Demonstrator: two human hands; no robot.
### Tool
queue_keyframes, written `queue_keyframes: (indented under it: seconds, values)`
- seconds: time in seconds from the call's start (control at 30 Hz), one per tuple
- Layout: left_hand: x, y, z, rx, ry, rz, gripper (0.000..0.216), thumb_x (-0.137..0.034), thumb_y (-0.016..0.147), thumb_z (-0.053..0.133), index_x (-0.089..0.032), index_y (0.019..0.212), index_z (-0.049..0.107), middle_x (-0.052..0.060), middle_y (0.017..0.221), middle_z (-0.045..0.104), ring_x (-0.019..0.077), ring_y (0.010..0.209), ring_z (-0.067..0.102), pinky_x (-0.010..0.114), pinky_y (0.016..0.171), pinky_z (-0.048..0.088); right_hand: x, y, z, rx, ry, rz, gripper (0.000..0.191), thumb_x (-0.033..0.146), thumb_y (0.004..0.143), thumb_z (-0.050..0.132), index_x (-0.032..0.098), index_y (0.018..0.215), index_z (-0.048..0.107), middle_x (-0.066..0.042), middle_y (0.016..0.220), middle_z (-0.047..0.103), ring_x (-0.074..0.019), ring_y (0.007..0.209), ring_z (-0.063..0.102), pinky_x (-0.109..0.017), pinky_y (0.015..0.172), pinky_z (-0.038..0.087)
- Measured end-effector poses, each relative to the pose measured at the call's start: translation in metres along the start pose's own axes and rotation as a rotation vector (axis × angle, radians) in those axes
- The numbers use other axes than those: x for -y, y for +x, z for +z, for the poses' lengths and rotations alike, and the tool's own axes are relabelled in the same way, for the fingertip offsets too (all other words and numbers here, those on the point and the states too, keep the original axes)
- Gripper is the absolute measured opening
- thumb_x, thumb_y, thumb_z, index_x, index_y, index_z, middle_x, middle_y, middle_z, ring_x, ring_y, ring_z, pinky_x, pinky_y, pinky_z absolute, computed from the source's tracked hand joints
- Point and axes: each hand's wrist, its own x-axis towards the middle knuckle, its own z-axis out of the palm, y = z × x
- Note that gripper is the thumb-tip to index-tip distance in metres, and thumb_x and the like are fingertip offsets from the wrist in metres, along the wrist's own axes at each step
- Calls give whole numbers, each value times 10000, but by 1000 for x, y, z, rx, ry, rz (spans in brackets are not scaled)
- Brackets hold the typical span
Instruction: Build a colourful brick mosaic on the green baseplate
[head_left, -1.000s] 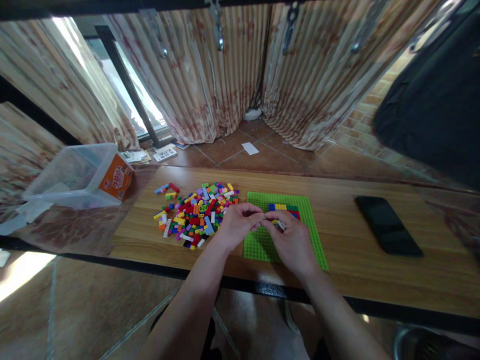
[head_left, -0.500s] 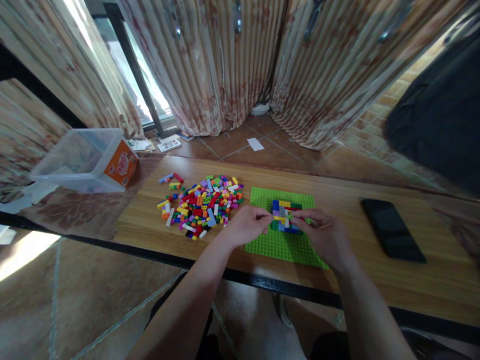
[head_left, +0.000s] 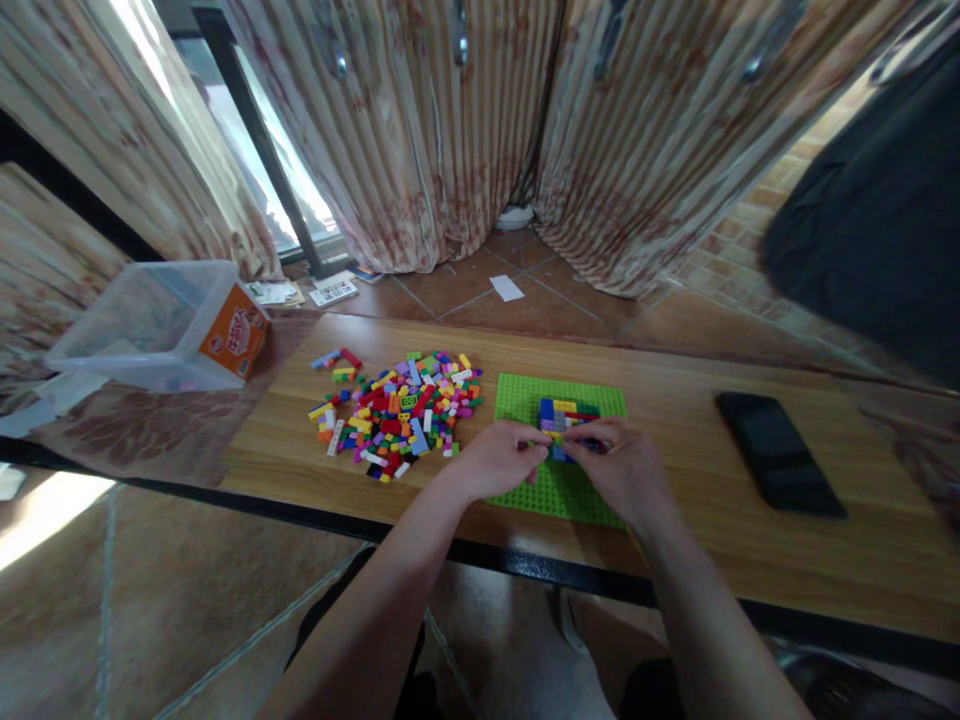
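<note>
A green studded baseplate [head_left: 517,397] lies on the wooden table, bearing a low block of multicoloured toy bricks [head_left: 564,408]. Over the left part of that block, my left hand [head_left: 504,460] has its thumb and fingertips closed together at the near left edge. From the right, my right hand [head_left: 619,465] reaches across with its fingers pinched at the middle of the block, close to the left fingertips. Whatever sits between either pair of fingertips is too small and covered to make out. Both hands hide the near part of the block.
Left of the baseplate spreads a loose pile of small coloured bricks [head_left: 405,405]. A black phone [head_left: 780,455] lies at the right on the wooden table [head_left: 675,400]. Beyond the table's left end stands a clear plastic bin [head_left: 150,330] with an orange label.
My right hand has moved left along the brick block, and its fingertips are now near those of my left hand. My left hand has shifted slightly. The view has turned a little.
</note>
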Motion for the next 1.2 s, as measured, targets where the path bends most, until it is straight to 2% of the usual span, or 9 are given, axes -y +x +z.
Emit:
queue_keyframes:
  seconds: [0.27,0.5,0.87,1.2]
  values:
    - [-2,-1,2,-8,4,-23,413,-232,853,470,-150,1203,675,-3,625,653,95,489,474,209,504,372,1,1,-2,-26,12,45,224,399,725,640,217,791,752,-55,853,715,-204,747,632,-345,711,467]
    - [-5,-1,2,-14,15,-19,426,-242,863,456,-159,1225,664,-4,617,647,99,510,489,210,523,378,0,3,0,-40,2,71,216,375,714,627,201,766,743,-63,836,709,-213,756,631,-351,724,459]
    - [-6,1,4,-9,13,-21,347,-240,870,442,-136,1022,737,-5,602,624,89,483,458,207,488,341,1,3,1,-43,26,89,197,355,698,624,206,744,743,-64,832,706,-212,760,628,-354,729,459]
    - [4,4,6,-22,-9,13,360,-280,888,452,-131,1105,699,-8,621,623,86,482,459,200,476,337,0,4,0,-25,83,79,191,359,704,631,210,743,744,-57,842,718,-209,788,642,-352,760,469]
